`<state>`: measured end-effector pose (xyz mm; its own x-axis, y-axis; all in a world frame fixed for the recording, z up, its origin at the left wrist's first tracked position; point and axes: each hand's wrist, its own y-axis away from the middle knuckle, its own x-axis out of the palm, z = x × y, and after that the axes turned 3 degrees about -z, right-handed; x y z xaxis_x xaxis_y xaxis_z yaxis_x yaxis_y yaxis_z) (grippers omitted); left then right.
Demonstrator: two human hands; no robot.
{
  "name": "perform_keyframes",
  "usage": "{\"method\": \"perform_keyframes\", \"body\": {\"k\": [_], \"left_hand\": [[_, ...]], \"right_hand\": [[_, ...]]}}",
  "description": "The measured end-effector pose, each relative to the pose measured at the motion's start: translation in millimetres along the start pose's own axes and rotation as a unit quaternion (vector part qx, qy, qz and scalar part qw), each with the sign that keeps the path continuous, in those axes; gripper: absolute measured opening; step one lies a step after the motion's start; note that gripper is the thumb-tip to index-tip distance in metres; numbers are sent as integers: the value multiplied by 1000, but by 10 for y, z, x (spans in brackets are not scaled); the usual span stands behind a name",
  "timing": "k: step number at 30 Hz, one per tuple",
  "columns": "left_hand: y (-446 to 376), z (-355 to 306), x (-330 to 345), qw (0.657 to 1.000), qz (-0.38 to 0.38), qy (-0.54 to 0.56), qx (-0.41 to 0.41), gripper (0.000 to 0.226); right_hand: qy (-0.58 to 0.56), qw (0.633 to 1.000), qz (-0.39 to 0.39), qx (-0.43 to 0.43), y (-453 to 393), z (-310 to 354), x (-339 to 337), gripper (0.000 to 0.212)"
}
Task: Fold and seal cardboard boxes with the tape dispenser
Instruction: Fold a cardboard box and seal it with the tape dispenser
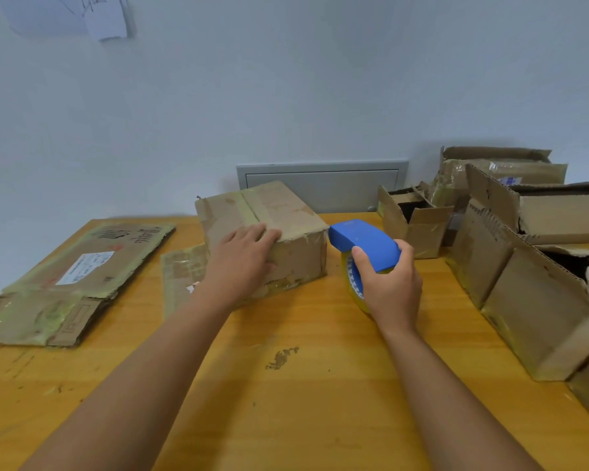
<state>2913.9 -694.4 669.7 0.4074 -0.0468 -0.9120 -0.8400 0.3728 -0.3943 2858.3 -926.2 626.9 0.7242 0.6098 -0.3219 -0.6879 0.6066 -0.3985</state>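
Left hand (244,263): arm stretched forward, palm flat with straight fingers pressing the closed cardboard box (262,232) at mid-worktop (286,385).
Right hand (390,283): fingers curled round the blue tape dispenser (363,244), its nose touching the box's right top edge.

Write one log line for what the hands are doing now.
left hand: rests on closed box | right hand: grips blue tape dispenser beside box
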Motion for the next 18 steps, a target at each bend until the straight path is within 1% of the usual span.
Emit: {"method": "perform_keyframes", "body": {"k": [3, 6, 7, 10, 12, 18], "left_hand": [[9, -90, 35, 1000, -2, -24, -7, 75], [19, -79, 10, 1000, -9, -6, -22, 77], [22, -71, -2, 1000, -6, -3, -24, 76], [19, -61, -35, 1000, -6, 12, -22, 58], [9, -33, -52, 999, -4, 26, -19, 51], [-24, 148, -62, 996, 18, 82, 5, 53]], "right_hand": [[0, 1000, 0, 2, 8, 0, -4, 71], [0, 1000, 1, 9, 8, 0, -4, 72], [-2, 1000, 0, 12, 7, 0, -1, 73], [-10, 1000, 1, 16, 13, 11, -1, 71], [-15, 1000, -1, 19, 19, 13, -8, 70], [-24, 999, -4, 23, 7, -5, -19, 69]]}}
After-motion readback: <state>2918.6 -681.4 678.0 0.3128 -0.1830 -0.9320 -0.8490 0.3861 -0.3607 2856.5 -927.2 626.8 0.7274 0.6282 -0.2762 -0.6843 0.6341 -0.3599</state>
